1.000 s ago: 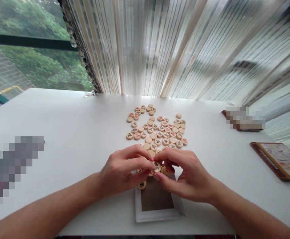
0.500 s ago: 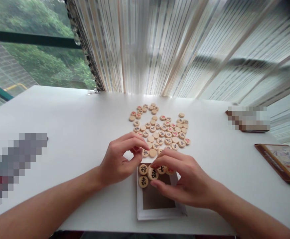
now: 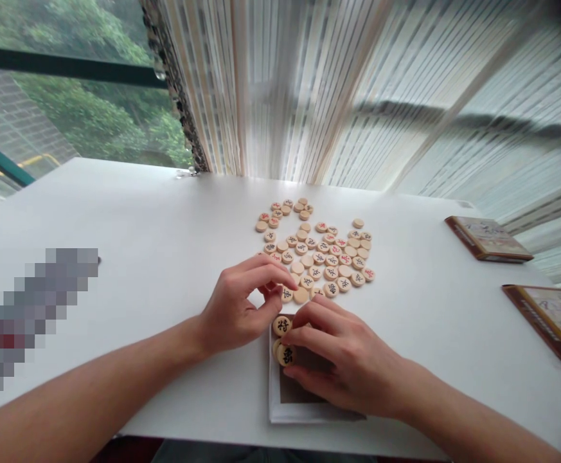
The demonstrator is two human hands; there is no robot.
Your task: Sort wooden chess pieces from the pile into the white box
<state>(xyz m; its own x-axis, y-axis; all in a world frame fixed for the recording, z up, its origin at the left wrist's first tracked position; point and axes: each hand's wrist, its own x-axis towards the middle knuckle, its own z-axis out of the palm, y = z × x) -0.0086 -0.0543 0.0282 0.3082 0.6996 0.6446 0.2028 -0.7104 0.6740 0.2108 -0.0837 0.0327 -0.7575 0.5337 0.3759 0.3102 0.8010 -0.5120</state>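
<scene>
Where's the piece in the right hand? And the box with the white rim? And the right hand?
Held piece [image 3: 287, 355]: head view, on its marked face.
Box [image 3: 299, 413]: head view, on its white near rim.
Right hand [image 3: 345, 350]: head view, on the back of the hand.

Daylight through window [image 3: 68, 63] and sheer curtain [image 3: 284, 116]; soft sheen on tabletop [image 3: 164, 257]; edges stretched, upper-right corner dark, blurred.

Black-marked tan disc [image 3: 286, 355], white-rimmed tray [image 3: 309, 413], striped curtain [image 3: 357, 96]
</scene>
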